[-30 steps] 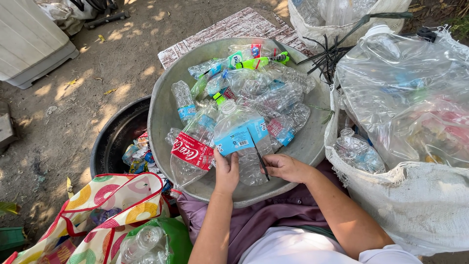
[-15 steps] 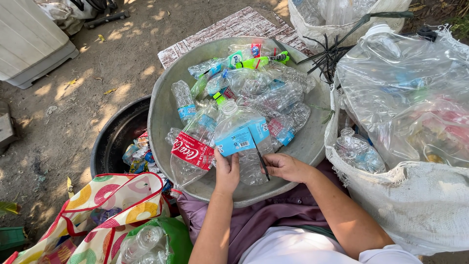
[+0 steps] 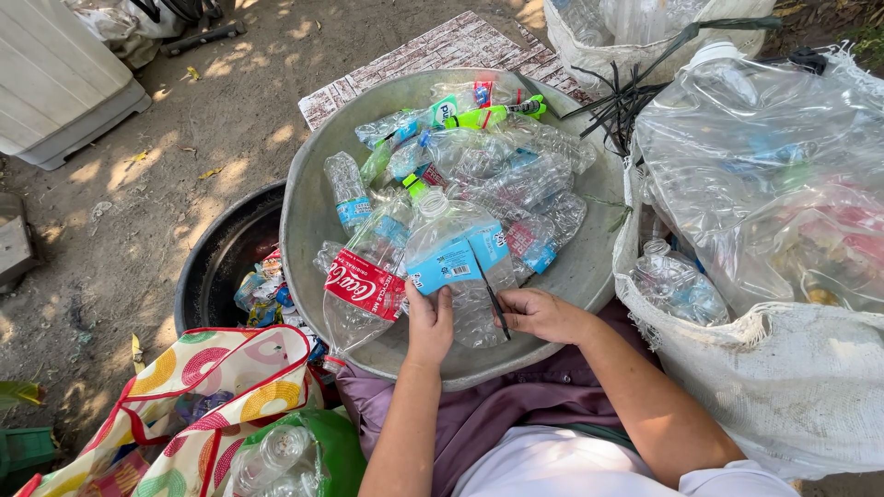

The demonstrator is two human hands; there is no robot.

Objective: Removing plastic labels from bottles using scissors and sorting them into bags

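A wide grey metal basin (image 3: 589, 267) on my lap holds several crushed clear plastic bottles. My left hand (image 3: 429, 324) grips the lower part of a large clear bottle with a blue label (image 3: 456, 262). My right hand (image 3: 543, 315) holds a thin dark blade (image 3: 491, 293) whose tip rests against that bottle's label edge. A bottle with a red label (image 3: 364, 285) lies just left of my left hand. A green bottle (image 3: 493, 115) lies at the basin's far side.
A black tub (image 3: 216, 267) with torn labels sits left of the basin. A colourful patterned bag (image 3: 212, 405) with bottles is at lower left. A big white sack (image 3: 783, 387) full of clear bottles stands on the right. Dirt ground lies beyond.
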